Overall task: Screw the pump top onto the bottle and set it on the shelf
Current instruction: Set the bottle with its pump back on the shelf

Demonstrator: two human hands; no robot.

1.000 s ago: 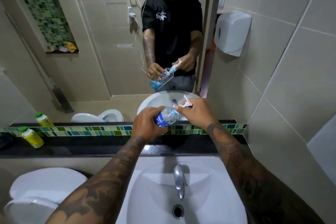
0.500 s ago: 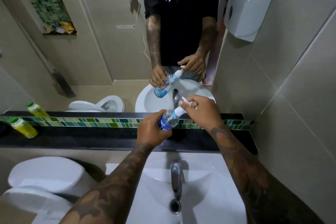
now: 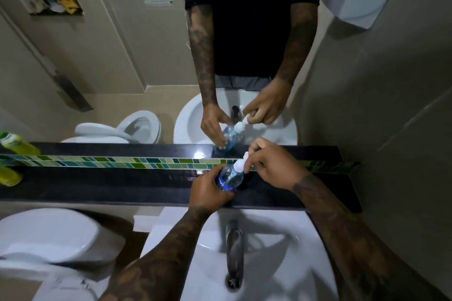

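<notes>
The left hand point(image 3: 208, 190) gripped the clear blue-labelled plastic bottle point(image 3: 228, 178) while right hand point(image 3: 271, 166) fingers point(image 3: 247, 166) pinched its white pump top point(image 3: 241, 162), apparently mid-screwing; next, the black shelf point(image 3: 122, 186).

Clear glossy plastic bottle point(image 3: 230, 178) w/ blue label, white plastic pump top point(image 3: 241, 164). Below it: glossy black shelf point(image 3: 122, 186), polished, reflective. Under shelf: white glazed sink point(image 3: 281, 264), dull metal tap point(image 3: 234, 249).

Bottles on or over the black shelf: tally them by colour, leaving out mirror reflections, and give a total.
Clear bottle with blue label, held in the hands over the black shelf: 1
Yellow bottle with green cap, at the shelf's left end: 1
Total: 2
</notes>
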